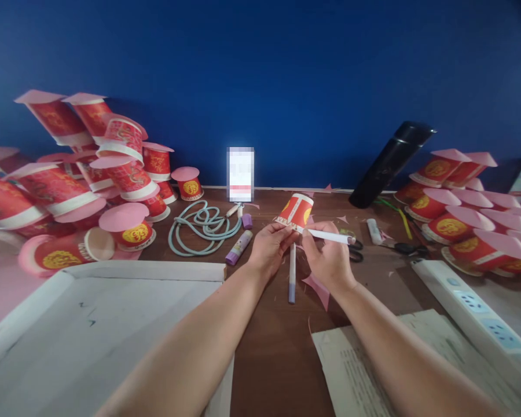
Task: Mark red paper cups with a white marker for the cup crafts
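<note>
A red paper cup (296,211) with gold print is tipped base-up, its wide rim toward me. My left hand (270,246) pinches the near rim, where a row of dark zigzag marks runs along the white edge. My right hand (331,258) is closed round a white marker pen (330,236), its tip end at the cup's rim. The tip itself is hidden by my fingers. Below the hands a second marker (292,272) with a greyish-purple end lies on the brown table (271,353).
Stacked red cups with pink paper tops (128,174) stand left, more cups (454,226) right. A coiled cable (200,234), glue stick (238,247) and lit phone (241,174) are behind. Also around: white box lid (147,313), power strip (477,307), black flask (391,165), pink scraps (318,289).
</note>
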Action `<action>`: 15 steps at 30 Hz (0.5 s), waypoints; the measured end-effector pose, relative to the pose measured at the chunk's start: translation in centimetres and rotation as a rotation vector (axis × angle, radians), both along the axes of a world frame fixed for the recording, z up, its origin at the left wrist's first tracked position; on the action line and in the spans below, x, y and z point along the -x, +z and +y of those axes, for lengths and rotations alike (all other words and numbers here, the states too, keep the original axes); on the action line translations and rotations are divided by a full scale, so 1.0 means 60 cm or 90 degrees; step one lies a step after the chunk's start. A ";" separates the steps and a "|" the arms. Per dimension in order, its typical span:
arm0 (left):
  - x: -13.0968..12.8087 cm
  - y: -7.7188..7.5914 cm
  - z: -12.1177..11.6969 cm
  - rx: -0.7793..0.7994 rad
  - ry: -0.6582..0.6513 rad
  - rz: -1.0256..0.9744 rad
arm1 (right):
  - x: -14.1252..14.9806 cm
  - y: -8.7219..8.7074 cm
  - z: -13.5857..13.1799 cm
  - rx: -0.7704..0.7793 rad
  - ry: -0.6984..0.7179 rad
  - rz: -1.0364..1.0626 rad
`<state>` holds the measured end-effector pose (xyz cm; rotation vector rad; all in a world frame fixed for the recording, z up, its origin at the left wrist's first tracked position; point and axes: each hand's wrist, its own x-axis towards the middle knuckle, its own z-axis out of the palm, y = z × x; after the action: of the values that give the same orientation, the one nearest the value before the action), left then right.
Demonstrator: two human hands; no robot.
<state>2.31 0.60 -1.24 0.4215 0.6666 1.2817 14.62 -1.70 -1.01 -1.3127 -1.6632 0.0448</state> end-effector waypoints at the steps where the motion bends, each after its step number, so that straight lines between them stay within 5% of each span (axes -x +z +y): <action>1: 0.000 -0.001 0.001 0.003 0.002 0.012 | 0.000 0.000 0.000 -0.003 -0.001 -0.002; 15: -0.005 0.006 -0.008 -0.024 0.021 0.024 | 0.004 0.002 -0.003 -0.010 0.000 0.006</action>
<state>2.60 0.11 -0.89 0.4692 0.6844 1.3220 14.39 -1.85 -0.87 -1.2988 -1.6524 0.0377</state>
